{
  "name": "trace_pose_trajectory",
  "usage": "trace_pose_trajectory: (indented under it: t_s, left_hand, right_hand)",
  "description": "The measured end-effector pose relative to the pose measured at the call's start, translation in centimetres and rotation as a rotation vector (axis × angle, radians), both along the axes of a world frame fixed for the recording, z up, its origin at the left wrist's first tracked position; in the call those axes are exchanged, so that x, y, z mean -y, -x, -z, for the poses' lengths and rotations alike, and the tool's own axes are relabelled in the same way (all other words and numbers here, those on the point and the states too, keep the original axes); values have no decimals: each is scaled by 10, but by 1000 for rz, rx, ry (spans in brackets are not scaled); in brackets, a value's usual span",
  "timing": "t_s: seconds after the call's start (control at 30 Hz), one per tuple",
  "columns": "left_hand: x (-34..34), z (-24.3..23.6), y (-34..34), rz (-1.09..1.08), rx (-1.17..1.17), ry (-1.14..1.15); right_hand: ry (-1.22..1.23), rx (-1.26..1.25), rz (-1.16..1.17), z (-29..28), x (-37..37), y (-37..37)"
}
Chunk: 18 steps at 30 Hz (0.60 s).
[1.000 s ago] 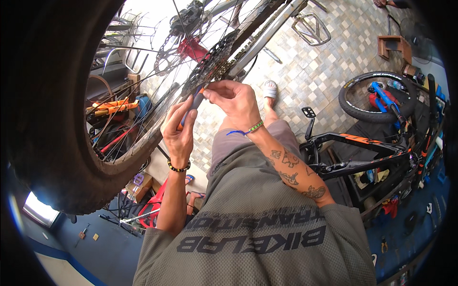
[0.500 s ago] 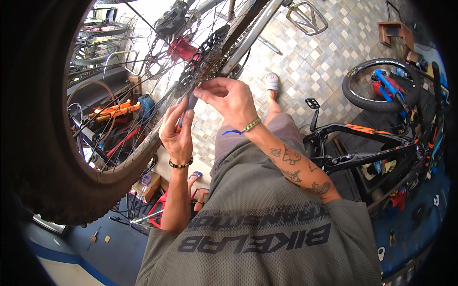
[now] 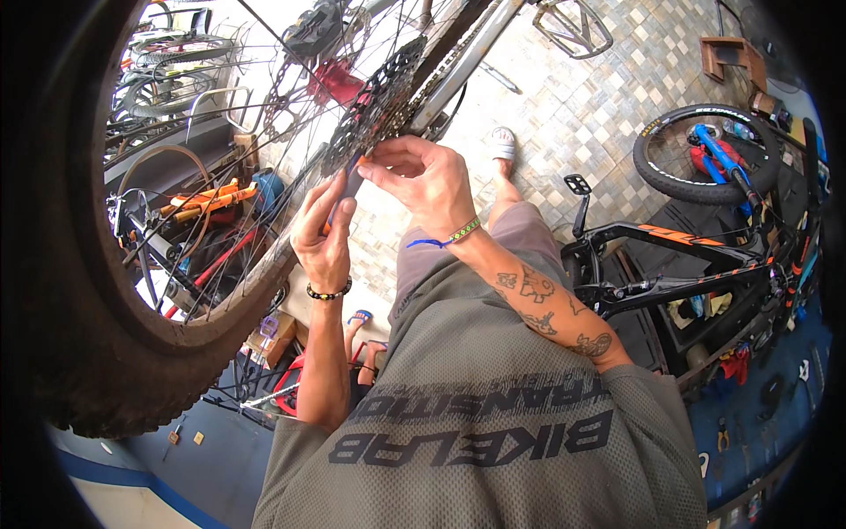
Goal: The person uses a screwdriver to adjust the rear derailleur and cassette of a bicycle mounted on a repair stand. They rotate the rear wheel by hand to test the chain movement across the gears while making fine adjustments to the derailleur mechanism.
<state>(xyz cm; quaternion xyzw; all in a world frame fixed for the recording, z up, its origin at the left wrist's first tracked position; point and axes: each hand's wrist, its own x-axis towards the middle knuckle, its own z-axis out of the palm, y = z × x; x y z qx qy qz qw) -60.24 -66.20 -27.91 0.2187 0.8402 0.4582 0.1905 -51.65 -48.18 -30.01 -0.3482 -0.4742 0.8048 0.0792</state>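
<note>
Behind the wheel (image 3: pixel 167 361), more bicycles (image 3: pixel 176 51) show than before, while left grip (image 3: pixel 321 240) and right grip (image 3: pixel 432 187) still pinch one slim tool (image 3: pixel 351 183).

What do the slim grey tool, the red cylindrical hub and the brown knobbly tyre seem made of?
Grey tool: perhaps plastic, matte, from its dull colour; partly hidden, so metal is possible. Red hub: probably metal, painted or anodised, solid red. Knobbly tyre: rubber, matte, with chunky tread blocks.

On our right we see a black bicycle frame (image 3: pixel 683 239), a tire (image 3: pixel 674 188), yellow pliers (image 3: pixel 723 437) and tiled floor (image 3: pixel 595 115).
</note>
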Motion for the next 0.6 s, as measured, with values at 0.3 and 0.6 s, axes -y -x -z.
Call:
trace_pose_trajectory:
  t_s: [0.3,0.6]
  left_hand:
    - [-3,-4,-5,-41,58,-61]
    - [-13,-6,-7,-58,63,-59]
  right_hand:
    - [83,-36,10,6,3,2]
    - [41,9,38,3,0,1]
